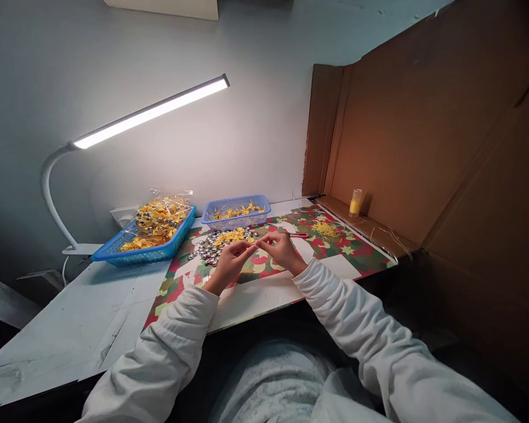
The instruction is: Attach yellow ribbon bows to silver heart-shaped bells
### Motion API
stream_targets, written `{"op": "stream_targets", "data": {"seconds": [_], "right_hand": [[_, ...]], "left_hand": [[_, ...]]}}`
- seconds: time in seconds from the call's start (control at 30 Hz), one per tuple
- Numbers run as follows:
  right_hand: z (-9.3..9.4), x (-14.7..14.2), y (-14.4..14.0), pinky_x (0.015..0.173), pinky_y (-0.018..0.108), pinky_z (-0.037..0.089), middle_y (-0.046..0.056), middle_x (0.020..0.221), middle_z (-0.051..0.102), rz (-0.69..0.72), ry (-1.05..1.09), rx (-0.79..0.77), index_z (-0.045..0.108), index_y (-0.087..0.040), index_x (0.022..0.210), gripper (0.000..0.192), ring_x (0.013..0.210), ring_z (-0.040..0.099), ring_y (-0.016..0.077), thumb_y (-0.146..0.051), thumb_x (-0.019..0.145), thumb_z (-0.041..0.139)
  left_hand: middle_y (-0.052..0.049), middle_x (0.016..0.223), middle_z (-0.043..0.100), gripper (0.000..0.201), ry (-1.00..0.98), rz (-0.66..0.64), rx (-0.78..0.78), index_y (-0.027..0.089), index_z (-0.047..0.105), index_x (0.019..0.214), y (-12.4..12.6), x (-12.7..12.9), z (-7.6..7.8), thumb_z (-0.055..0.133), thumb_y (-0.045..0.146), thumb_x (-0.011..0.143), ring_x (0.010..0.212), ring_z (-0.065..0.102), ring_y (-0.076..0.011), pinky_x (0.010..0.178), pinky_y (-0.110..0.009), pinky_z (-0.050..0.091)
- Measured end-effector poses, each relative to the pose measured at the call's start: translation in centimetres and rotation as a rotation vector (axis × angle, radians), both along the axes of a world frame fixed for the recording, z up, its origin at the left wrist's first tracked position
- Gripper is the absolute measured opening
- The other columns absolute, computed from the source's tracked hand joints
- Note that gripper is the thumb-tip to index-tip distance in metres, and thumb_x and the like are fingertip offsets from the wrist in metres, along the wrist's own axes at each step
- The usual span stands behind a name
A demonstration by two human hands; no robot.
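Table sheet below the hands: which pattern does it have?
The sheet is mostly camouflage: green, red, cream; head view.

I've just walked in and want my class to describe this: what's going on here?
A person's left hand and right hand meet at the fingertips above a patterned mat; anything between them is too small to make out. Just beyond lie loose silver pieces and yellow pieces. Two blue baskets behind hold more yellow pieces, under a lit lamp.
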State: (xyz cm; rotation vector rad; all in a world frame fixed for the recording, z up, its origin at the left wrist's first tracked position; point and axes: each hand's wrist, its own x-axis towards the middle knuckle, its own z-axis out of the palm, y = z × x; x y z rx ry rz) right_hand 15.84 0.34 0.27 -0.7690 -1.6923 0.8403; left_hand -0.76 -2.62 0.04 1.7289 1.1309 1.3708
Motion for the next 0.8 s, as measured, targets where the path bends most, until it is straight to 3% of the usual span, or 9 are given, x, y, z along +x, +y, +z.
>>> {"op": "stream_targets", "data": {"seconds": [0.17,0.33,0.47,0.8], "right_hand": [[-0.1,0.2,0.4,0.061,0.026,0.042,0.005,0.07,0.068,0.059,0.107,-0.055,0.073,-0.015,0.072,0.034,0.068,0.057,0.0147,-0.049,0.073,0.07],[0.2,0.2,0.1,0.05,0.024,0.042,0.005,0.068,0.068,0.128,0.111,-0.219,0.077,-0.015,0.079,0.04,0.063,0.058,0.0145,-0.051,0.063,0.077],[0.6,0.2,-0.3,0.047,0.022,0.045,0.005,0.069,0.069,0.174,0.136,-0.321,0.075,-0.014,0.074,0.037,0.061,0.06,0.0133,-0.047,0.058,0.083],[0.8,0.2,-0.8,0.049,0.021,0.045,0.005,0.069,0.068,0.243,0.097,-0.345,0.072,-0.014,0.07,0.034,0.062,0.058,0.012,-0.045,0.061,0.082]], "left_hand": [[0.001,0.058,0.057,0.037,-0.025,0.08,0.021,0.015,0.069,0.07,-0.4,-0.1,0.7,0.071,0.052,0.072,0.051,0.042,-0.0088,0.048,-0.022,0.033],[-0.001,0.06,0.063,0.036,-0.069,0.103,0.025,0.015,0.071,0.069,-0.4,0.1,0.8,0.073,0.051,0.069,0.054,0.049,-0.0108,0.052,-0.023,0.039],[-0.004,0.065,0.068,0.035,-0.115,0.139,0.036,0.015,0.072,0.07,-0.6,0.3,0.8,0.075,0.05,0.068,0.059,0.055,-0.013,0.056,-0.024,0.043],[-0.002,0.058,0.062,0.037,-0.083,0.117,0.04,0.015,0.071,0.067,-0.7,0.2,0.9,0.075,0.052,0.067,0.054,0.049,-0.0112,0.05,-0.024,0.037]]}}
